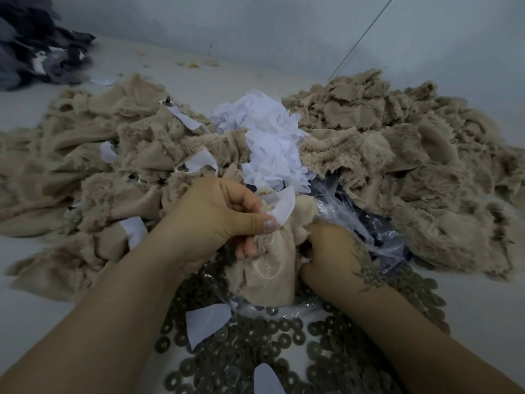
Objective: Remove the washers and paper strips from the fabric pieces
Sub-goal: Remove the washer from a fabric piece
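One fabric piece (270, 268), two hands clamped on it, left (210, 223), right (332, 251)

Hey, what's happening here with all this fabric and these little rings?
A person is stripping a tan fabric piece held in both hands. The left hand pinches it with a white paper strip at the thumb; the right hand grips its other side. Loose washers lie below, discarded paper strips are heaped behind, and fabric piles sit on both sides.
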Available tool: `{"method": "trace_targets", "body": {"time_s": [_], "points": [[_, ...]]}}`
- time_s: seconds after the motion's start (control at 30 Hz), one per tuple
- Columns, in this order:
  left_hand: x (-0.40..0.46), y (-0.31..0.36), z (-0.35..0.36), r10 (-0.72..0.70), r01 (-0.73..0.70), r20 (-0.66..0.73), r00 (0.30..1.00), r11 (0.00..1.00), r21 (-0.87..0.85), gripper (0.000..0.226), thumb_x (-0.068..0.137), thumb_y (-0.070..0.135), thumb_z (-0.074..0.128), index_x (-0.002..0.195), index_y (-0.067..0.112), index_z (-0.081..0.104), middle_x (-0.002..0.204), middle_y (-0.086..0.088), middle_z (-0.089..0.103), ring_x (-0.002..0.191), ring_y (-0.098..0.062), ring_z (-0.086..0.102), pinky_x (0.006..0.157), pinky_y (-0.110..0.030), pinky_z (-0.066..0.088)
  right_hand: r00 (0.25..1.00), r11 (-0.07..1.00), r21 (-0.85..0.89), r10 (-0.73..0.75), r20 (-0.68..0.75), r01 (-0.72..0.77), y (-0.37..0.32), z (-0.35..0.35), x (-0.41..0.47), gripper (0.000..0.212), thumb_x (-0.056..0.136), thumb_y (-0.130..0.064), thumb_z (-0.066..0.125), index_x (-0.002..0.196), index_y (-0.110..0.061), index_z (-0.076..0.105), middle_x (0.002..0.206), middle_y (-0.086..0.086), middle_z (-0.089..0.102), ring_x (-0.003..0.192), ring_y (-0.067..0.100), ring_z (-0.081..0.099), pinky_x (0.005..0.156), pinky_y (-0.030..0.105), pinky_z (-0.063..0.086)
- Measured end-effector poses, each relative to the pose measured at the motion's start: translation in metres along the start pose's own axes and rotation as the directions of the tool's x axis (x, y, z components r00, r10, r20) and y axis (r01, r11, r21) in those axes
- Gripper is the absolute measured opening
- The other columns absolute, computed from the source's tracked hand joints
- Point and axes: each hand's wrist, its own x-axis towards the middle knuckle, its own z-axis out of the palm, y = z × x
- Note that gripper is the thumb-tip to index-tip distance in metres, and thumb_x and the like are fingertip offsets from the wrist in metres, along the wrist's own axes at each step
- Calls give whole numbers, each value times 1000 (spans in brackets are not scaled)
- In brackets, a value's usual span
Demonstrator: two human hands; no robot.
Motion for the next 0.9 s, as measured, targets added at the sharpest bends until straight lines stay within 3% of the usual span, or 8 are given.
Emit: {"method": "trace_targets", "body": {"time_s": [0.07,0.13,0.23,0.37,0.47,0.57,0.7,0.9], "points": [[0,-1,1,0,0,-2,1000,1000,-1,42,49,23,85,69,-7,65,49,-21,57,36,-23,54,37,-24,44,995,996,79,57,-79,-51,6,-1,-1,9,77,-11,69,74,-19,65,73,-4,66,67,17,61,54,23,41],[0,-1,2,10,-10,5,1000,1000,-11,40,50,23,85,69,-6,65,50,-21,57,36,-22,55,37,-24,44,983,938,328,154,-97,-115,9,-7,0,26,75,-2,72,72,-27,64,70,-8,69,66,12,66,58,19,50],[0,-3,2,40,-39,3,999,999,-36,40,53,24,85,70,-6,65,50,-20,58,36,-22,55,38,-24,44,984,597,797,176,-21,-90,10,-21,-1,38,78,16,70,83,-21,75,85,4,79,81,17,76,72,28,62],[1,-6,5,76,-79,-51,996,995,-54,38,54,24,84,69,-5,65,50,-21,58,37,-22,54,39,-25,46,978,406,907,207,28,-112,15,-32,2,42,81,18,67,76,-22,79,77,9,77,69,17,74,61,24,59],[3,-5,5,116,-123,-112,987,991,-59,31,53,27,83,66,3,69,49,-20,59,37,-23,54,39,-26,47,958,443,883,284,23,-152,20,-34,2,33,83,10,69,77,-21,78,75,11,76,63,17,72,56,24,57],[3,-4,5,139,-147,-116,983,987,-64,29,53,30,83,66,7,70,50,-18,60,39,-23,56,41,-26,49,907,508,836,419,-28,-209,26,-33,2,19,84,5,70,80,-13,74,75,12,76,66,27,74,60,38,63],[2,-4,5,177,-186,-100,979,979,-87,19,59,25,82,65,10,72,51,-17,61,41,-23,58,42,-26,49,853,727,629,487,-189,-276,33,-34,5,15,80,-5,75,84,-19,71,70,5,74,66,28,73,67,46,64],[2,-5,5,194,-201,-92,977,977,-74,21,62,21,81,67,4,71,51,-17,61,41,-21,57,42,-26,48,818,766,543,529,-227,-345,41,-43,6,15,78,-8,74,77,-22,68,58,-1,71,54,17,71,56,33,59]]}}
